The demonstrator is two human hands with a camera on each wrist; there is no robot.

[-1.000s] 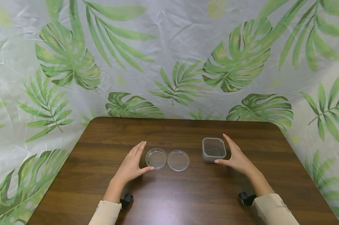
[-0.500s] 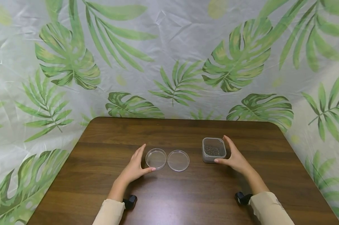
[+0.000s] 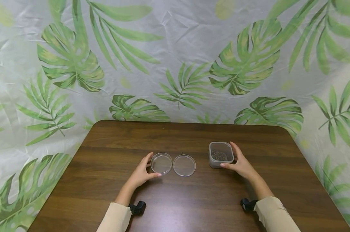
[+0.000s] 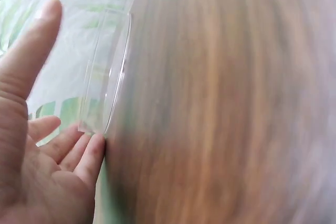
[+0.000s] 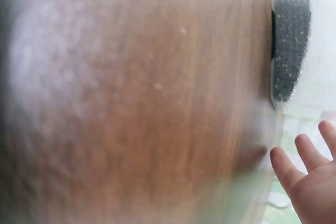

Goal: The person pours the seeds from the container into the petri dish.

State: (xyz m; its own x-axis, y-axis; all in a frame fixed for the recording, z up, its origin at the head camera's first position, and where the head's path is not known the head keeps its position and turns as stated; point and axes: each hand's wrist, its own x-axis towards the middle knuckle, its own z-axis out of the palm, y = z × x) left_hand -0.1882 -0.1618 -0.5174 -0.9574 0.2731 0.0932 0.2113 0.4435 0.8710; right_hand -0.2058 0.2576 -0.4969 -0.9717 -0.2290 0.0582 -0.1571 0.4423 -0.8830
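Two clear round petri dish parts lie side by side on the brown table: a left one (image 3: 157, 171) and a right one (image 3: 188, 175). Around the left dish curves my left hand (image 3: 140, 174), thumb in front and fingers behind. In the left wrist view the fingertips (image 4: 95, 142) reach the dish edge (image 4: 125, 59), while the thumb stands away from it. A square translucent container (image 3: 215, 164) holds dark fine grains (image 3: 219, 156). My right hand (image 3: 242, 166) spreads round its right side; in the right wrist view several fingers stand apart from the container. Whether the right thumb touches it is unclear.
The wooden table (image 3: 186, 203) extends on all sides of the dishes and container. Behind it hangs a leaf-patterned cloth (image 3: 189, 48). A black wrist camera sits on each wrist, the left camera (image 3: 138, 208) and the right camera (image 3: 248, 205).
My left hand has moved right and closer around the left dish. The right hand has drawn slightly nearer to the container. The dishes and container have stayed in place.
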